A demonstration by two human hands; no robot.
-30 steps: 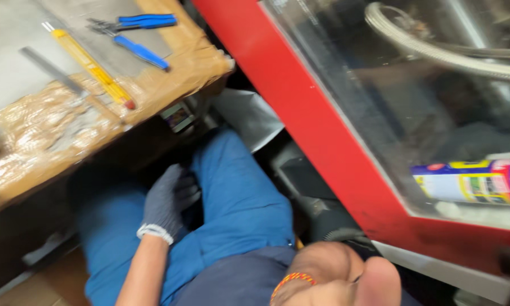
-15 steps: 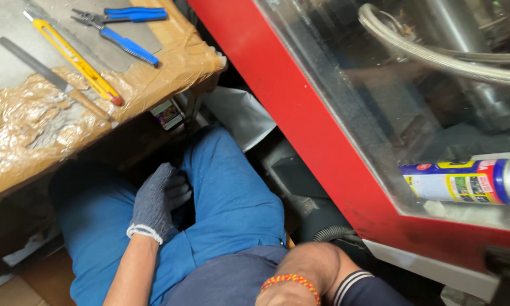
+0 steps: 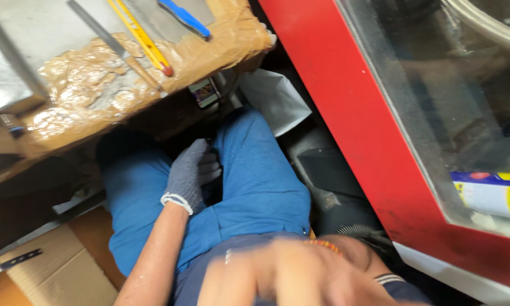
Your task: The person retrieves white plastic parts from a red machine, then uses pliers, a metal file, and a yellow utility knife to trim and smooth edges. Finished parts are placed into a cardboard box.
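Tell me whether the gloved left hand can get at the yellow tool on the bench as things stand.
Probably yes. The left hand rests between the blue trouser legs, below the bench edge. The yellow tool lies uncovered on top, so the hand would have to rise around the edge.

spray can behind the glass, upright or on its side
On its side: the spray can lies with its long body horizontal behind the glass panel.

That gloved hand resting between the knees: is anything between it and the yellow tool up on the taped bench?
Yes. The left hand, in a grey glove, lies on the blue trousers below the bench. The yellow tool lies on top, so the bench's taped front edge stands between them. The blurred right hand is farther away.
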